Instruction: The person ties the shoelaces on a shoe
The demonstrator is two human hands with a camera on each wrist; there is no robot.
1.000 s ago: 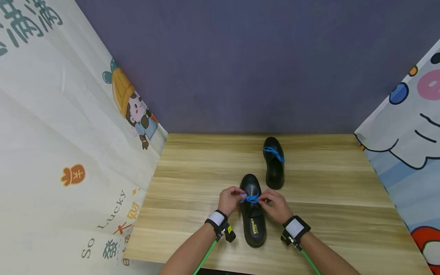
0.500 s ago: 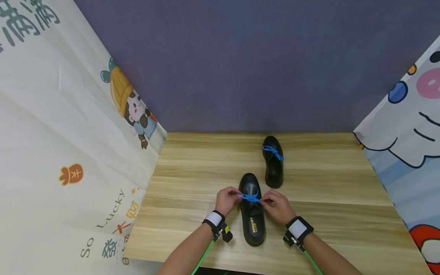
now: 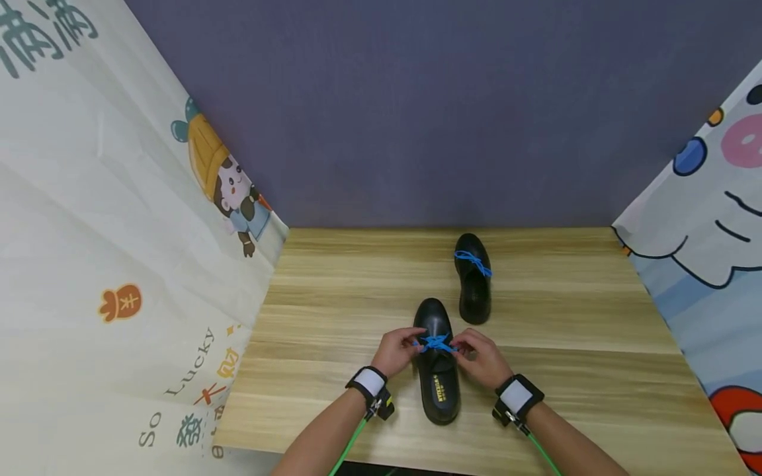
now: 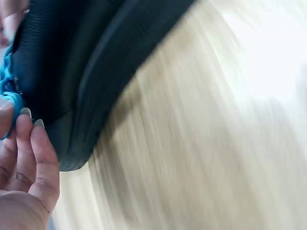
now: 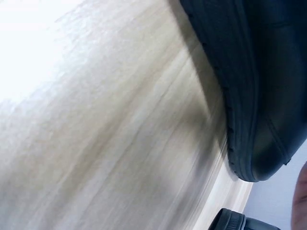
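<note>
A black leather shoe (image 3: pixel 439 413) lies toe-away on the wooden board, with a blue shoelace (image 3: pixel 436 342) gathered in a knot and loops across its front. From the left side, my left hand (image 3: pixel 395 352) pinches a part of the lace between thumb and fingers; the left wrist view shows the blue lace (image 4: pixel 17 101) at its fingertips beside the shoe's dark side (image 4: pixel 72 57). On the opposite side, my right hand (image 3: pixel 481 358) pinches the lace too. In the right wrist view only a sliver of that hand (image 5: pixel 301 196) shows, so its grip is hidden there.
A second black shoe (image 3: pixel 475 301) with a blue lace bow (image 3: pixel 473 261) lies farther back, slightly right. The wooden board (image 3: pixel 333 284) ends at a dark purple-grey panel (image 3: pixel 417 119). Printed white cloths hang left (image 3: pixel 71 218) and right (image 3: pixel 702 231).
Both hands have drawn slightly apart, and the bunched blue lace has spread into clearer loops across the shoe. The left hand's fingers have shifted a little on the lace.
</note>
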